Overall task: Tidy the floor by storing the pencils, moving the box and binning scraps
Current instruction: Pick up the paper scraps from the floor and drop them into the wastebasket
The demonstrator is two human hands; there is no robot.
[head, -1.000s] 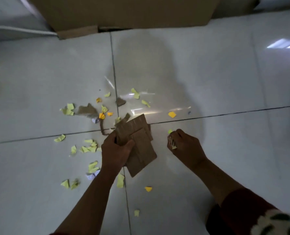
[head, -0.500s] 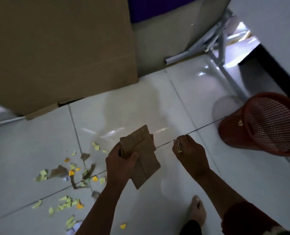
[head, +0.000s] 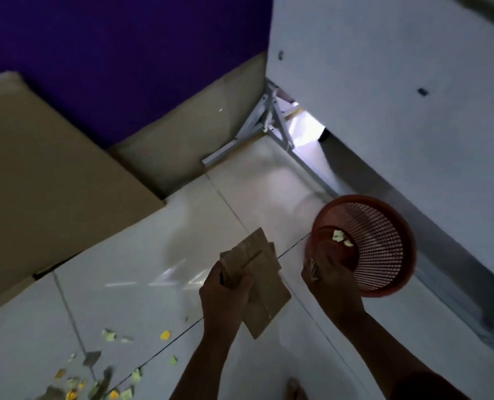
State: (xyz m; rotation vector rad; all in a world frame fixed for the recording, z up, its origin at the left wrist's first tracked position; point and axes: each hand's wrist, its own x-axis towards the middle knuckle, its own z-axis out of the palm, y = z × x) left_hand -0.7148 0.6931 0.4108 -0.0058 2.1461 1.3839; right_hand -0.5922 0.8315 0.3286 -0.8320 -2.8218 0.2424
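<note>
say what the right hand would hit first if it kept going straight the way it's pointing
Probably the red mesh bin: the right hand points up-right at its near rim. Depth is unclear, so it may pass above the rim.

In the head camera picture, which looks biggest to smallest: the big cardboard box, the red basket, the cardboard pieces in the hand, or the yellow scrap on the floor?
1. big cardboard box
2. red basket
3. cardboard pieces, held nearer the camera, so their true size against the basket is unsure
4. yellow scrap

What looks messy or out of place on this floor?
Torn yellow and brown paper scraps litter the white tiles at lower left. The left hand holds cardboard pieces, and the right hand reaches the red basket, where a few scraps already lie.
</note>
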